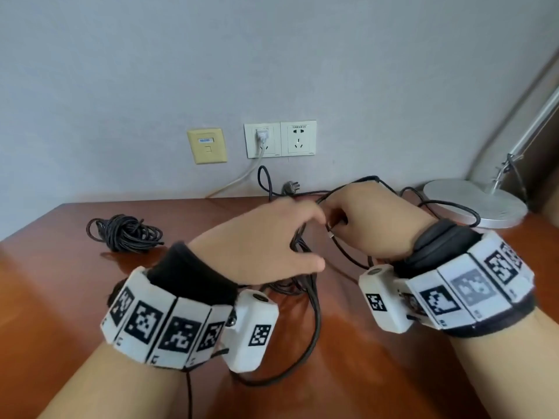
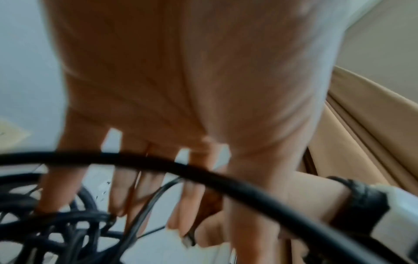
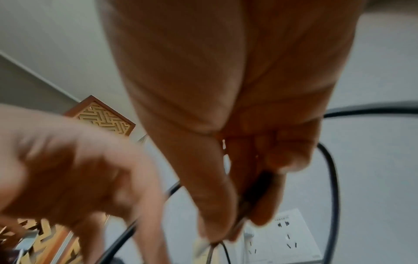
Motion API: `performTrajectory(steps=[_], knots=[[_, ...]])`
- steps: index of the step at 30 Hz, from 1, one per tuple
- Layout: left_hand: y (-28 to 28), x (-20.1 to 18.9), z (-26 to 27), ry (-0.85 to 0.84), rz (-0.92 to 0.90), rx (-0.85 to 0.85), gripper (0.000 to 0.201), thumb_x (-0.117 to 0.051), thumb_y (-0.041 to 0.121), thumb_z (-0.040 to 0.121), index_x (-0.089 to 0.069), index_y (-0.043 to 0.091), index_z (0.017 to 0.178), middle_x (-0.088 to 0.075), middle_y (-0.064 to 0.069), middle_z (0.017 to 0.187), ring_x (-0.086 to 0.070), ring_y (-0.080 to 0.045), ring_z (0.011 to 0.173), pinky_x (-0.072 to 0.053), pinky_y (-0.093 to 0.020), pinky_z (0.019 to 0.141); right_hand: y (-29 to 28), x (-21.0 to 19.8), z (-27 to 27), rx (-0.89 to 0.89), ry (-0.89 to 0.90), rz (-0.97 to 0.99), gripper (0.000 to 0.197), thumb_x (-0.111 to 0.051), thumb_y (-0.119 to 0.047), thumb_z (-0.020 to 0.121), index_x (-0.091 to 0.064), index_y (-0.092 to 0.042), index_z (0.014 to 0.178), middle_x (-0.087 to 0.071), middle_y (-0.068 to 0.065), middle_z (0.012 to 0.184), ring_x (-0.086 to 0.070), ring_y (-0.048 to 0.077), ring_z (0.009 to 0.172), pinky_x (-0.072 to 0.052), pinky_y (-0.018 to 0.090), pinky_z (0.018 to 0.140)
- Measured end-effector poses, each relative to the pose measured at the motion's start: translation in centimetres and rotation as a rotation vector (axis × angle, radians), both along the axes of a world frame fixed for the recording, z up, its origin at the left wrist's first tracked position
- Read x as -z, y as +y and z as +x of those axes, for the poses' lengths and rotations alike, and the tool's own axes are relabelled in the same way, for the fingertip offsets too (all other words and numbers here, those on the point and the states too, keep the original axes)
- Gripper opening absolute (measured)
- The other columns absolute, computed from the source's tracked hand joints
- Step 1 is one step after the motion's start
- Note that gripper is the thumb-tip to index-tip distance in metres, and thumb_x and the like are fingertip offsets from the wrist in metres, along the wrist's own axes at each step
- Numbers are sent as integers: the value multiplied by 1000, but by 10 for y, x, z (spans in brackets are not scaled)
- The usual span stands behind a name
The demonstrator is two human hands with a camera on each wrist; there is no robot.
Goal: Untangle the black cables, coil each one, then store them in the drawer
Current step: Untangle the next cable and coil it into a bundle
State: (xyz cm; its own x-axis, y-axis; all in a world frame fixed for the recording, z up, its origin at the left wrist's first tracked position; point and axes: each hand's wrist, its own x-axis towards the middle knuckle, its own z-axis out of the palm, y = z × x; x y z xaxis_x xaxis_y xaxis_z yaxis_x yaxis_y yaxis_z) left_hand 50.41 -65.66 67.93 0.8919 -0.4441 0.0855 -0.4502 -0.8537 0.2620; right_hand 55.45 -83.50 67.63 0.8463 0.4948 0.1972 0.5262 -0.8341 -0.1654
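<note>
Item: tangled black cables [image 1: 305, 285], mid-table, trailing toward the near edge. My right hand [image 1: 372, 219] pinches one cable's metal-tipped plug end [image 1: 331, 231] to work it free; my left hand [image 1: 272, 240] hovers over the tangle with fingers spread, gripping nothing. Coiled bundle [image 1: 125, 232] lies near the left edge (done, apparently). Lamp base [image 1: 475, 204] crowds the far right corner. Drawer unseen.

at centre frame we see a double wall socket [image 1: 280, 139] (a white plug [image 1: 262, 135] in its left half), a yellowish data plate [image 1: 207, 145] left of it, and a round lamp base [image 1: 475, 203] far right.
</note>
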Motion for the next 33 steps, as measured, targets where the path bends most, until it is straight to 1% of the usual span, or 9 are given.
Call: performTrajectory(steps=[4, 7, 12, 19, 22, 25, 28, 31, 33], knots=[[11, 9, 11, 88, 122, -89, 44, -66, 38, 88, -54, 33, 130, -50, 15, 132, -45, -6, 123, -31, -19, 90, -11, -7, 0, -136, 125, 236, 19, -70, -14, 86, -72, -33, 88, -71, -18, 90, -63, -5, 87, -45, 11, 83], [25, 17, 28, 23, 136, -185, 53, -59, 26, 94, -44, 25, 145, -44, 5, 149, -38, -11, 136, -27, -20, 102, -13, -8, 2, -229, 60, 462, 20, -64, -10, 91, -71, -28, 96, -68, -22, 86, -62, -10, 82, -41, 3, 77], [46, 28, 45, 39, 63, -280, 61, -57, 27, 96, -31, 22, 151, -26, 1, 160, -22, -17, 147, -21, -33, 119, -9, -2, 6, -294, 74, 794, 30, -45, -1, 99, -63, -23, 108, -68, -4, 94, -65, 6, 92, -49, 19, 92], [22, -4, 17, -199, -367, -177, 55, -68, 41, 85, -37, 40, 131, -35, 30, 122, -38, 13, 105, -26, -5, 81, -3, -3, 3, -499, 224, 1084, 33, -33, 4, 97, -62, -11, 91, -64, 14, 99, -64, 22, 110, -51, 32, 97], [15, -5, 14, -233, -438, -108, 63, -69, 36, 85, -28, 37, 133, -37, 25, 136, -37, 10, 122, -27, -8, 96, -2, -6, -2, -592, 379, 1238, 30, -32, 6, 77, -60, -4, 80, -62, 17, 83, -65, 25, 97, -50, 36, 89], [10, -4, 12, -169, -393, -4, 37, -62, 28, 92, -47, 37, 124, -57, 28, 125, -51, 10, 113, -39, -18, 97, 3, -7, -9, -681, 409, 1243, 32, -29, 6, 60, -57, -2, 74, -59, 14, 68, -56, 38, 83, -40, 53, 79], [10, -3, 14, -208, -326, 8, 9, -56, 28, 97, -66, 29, 97, -68, 10, 97, -62, -5, 94, -47, -32, 86, 8, -7, -11, -762, 439, 1216, 32, -28, 0, 55, -56, -1, 70, -56, 10, 62, -50, 37, 74, -38, 48, 72], [17, -6, 17, -277, -266, -15, 18, -53, 29, 97, -70, 25, 92, -65, 6, 87, -58, -4, 84, -42, -21, 76, 8, -5, -8, -648, 360, 1163, 30, -29, -3, 75, -59, -2, 72, -54, 5, 57, -52, 36, 70, -43, 35, 71], [22, -12, 16, -287, -338, -60, 20, -54, 33, 93, -69, 27, 81, -68, 12, 77, -60, 3, 78, -38, -9, 70, 6, -1, -3, -416, 22, 922, 27, -41, -13, 91, -64, -11, 79, -58, 6, 69, -55, 30, 73, -44, 31, 71]])
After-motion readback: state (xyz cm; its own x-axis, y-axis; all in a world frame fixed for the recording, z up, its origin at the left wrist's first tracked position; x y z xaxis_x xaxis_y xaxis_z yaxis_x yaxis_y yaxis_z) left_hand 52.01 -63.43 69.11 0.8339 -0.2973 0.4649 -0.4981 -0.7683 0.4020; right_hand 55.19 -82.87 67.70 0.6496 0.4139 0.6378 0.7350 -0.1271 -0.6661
